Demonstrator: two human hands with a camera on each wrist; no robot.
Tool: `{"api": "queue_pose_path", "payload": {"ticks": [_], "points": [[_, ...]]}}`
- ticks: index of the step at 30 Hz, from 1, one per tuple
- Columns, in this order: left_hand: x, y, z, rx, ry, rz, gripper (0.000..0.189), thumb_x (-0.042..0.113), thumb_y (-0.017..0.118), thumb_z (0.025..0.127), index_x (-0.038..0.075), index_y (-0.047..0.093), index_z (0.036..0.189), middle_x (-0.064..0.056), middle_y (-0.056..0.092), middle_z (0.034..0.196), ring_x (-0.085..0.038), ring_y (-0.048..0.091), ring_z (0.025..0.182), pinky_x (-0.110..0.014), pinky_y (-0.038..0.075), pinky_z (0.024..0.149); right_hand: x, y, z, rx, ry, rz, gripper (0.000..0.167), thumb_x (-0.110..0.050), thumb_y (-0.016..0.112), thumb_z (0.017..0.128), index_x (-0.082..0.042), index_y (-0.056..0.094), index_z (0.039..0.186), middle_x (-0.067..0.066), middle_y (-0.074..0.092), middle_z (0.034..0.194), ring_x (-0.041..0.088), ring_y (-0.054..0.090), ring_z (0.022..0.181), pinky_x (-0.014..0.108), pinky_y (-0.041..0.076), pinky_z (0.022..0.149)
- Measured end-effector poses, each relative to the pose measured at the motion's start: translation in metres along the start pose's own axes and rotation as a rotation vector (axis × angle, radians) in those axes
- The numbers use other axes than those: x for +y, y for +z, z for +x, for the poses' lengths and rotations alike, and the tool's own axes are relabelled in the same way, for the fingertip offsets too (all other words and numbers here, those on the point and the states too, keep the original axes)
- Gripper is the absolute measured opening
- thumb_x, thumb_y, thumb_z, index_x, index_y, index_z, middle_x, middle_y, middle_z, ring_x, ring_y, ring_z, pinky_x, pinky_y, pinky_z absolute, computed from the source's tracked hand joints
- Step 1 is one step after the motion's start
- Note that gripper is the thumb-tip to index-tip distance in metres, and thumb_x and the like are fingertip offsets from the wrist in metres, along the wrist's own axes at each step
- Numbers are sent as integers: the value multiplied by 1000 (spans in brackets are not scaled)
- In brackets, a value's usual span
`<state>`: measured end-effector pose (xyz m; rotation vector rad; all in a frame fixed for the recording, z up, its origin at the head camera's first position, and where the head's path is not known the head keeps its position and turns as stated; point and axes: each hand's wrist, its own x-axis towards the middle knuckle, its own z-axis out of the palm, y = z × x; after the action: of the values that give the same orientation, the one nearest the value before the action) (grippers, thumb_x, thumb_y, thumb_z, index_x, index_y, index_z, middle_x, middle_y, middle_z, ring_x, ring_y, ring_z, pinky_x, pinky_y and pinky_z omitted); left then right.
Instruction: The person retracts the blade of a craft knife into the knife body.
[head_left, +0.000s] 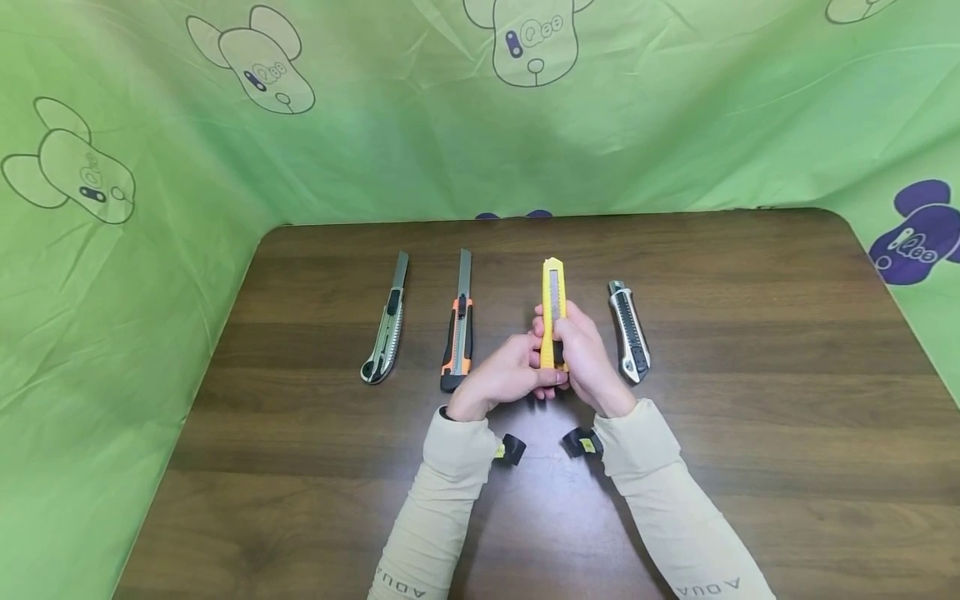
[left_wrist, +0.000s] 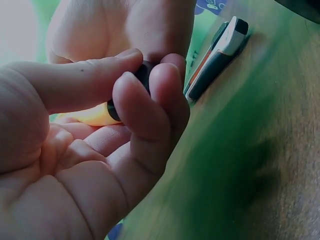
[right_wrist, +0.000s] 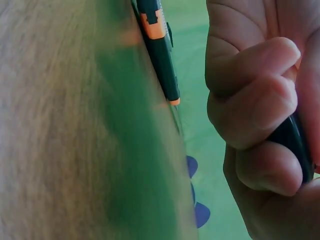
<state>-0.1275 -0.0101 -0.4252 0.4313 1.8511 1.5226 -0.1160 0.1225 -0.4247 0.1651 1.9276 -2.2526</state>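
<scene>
The counter (head_left: 262, 433) is brown with wood grain and rounded far corners. On it, from left to right, lie a silver knife (head_left: 387, 321) and an orange-and-black knife (head_left: 460, 329), both with blades out, then, well apart, a white-and-black knife (head_left: 630, 332).

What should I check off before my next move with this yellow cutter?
1. Grip: ok; left hand and right hand both hold the yellow cutter.
2. Blade tucked in: ok; none shows past its tip.
3. Black part seated: cannot tell; fingers cover much of it.
4. Far-left cutter safe: not ok; its blade is out.
5. Orange-and-black cutter safe: not ok; blade out, handle close beside the left hand.
6. Silver-and-black cutter out of the grip: ok; it lies on the table.
</scene>
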Motion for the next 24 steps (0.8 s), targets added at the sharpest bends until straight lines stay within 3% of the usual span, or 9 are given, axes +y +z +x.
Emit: {"api": "queue_pose_path", "payload": {"ticks": [7,17,24], "points": [[-1,-1,0,-1,17,12,18,-4,64,88,-8,57,103,-23,70,83,-15,57,53,-28,52,55,3,2,1,-2,-46,23,53,8,32,74,10,38,126,-3,53,82,12,55,78,21,46,74],[-2,-2,0,-3,21,-21,20,-6,63,87,-9,56,106,-21,70,82,-15,57,53,-28,53,54,6,2,3,-12,-69,35,55,10,31,72,10,38,127,-2,53,83,12,56,79,22,47,77],[-4,-1,4,57,14,-54,19,-2,65,88,-7,57,104,-7,65,66,-14,58,54,-27,52,55,6,1,3,16,-57,-39,45,4,34,82,9,40,127,-2,57,91,9,62,77,22,50,73]]}}
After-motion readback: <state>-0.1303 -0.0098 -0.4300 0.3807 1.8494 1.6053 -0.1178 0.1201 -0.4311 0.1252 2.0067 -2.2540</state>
